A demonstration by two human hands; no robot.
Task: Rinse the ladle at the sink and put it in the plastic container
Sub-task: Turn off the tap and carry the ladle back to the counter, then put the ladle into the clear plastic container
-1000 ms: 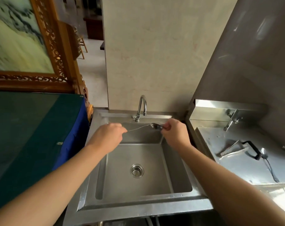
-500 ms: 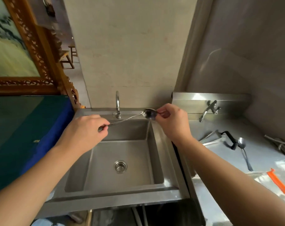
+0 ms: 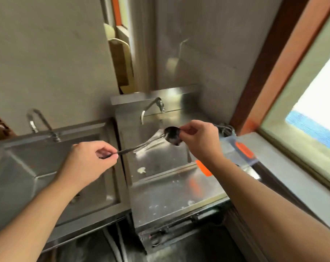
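I hold a small metal ladle (image 3: pixel 171 136) level in the air with both hands, above the steel counter (image 3: pixel 160 197) to the right of the sink (image 3: pixel 18 167). My left hand (image 3: pixel 88 159) pinches the end of its thin handle. My right hand (image 3: pixel 200 138) grips the rim of its dark bowl. A clear plastic container (image 3: pixel 238 150) with orange clips stands on the counter just right of my right hand, partly hidden by my right wrist.
The sink's tap (image 3: pixel 41 123) rises at the back left. A second tap (image 3: pixel 152 106) sits on the counter's raised back. A window ledge (image 3: pixel 292 176) runs along the right. A cutting board (image 3: pixel 120 61) leans in the gap between the walls.
The view has swung right, away from the sink. Both hands have carried the ladle from over the sink basin to above the steel counter, close to the plastic container.
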